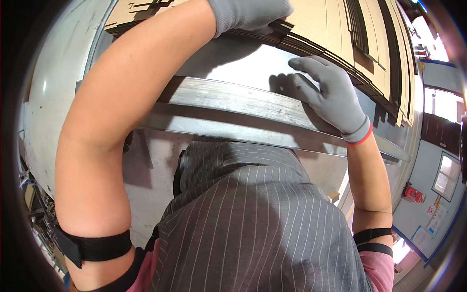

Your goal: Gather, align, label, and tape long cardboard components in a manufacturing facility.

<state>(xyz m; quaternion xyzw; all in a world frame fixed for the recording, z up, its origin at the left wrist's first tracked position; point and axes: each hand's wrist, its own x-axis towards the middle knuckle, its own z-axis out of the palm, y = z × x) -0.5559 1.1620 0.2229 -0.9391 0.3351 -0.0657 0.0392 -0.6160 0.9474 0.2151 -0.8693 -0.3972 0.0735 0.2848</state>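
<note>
Both my hands wear grey work gloves. My left hand (255, 13) reaches to the upper edge of the view, over the near edge of a stack of tan slotted sheets (318, 24). Its fingers are partly hidden, and what it grips, if anything, cannot be made out. My right hand (335, 95), its cuff rimmed red, hovers at or just above a shiny metal surface (243, 63). Thumb and fingers are apart, with nothing between them. Long dark slots run through the tan sheets, and their near edges look dark and layered.
A metal rail (219, 97) runs along the front of the surface, close to my striped apron (243, 209). At the left rises a pale metal panel (63, 63). Beyond the right side stand a blue-grey wall (413, 214) and a small red object (413, 194).
</note>
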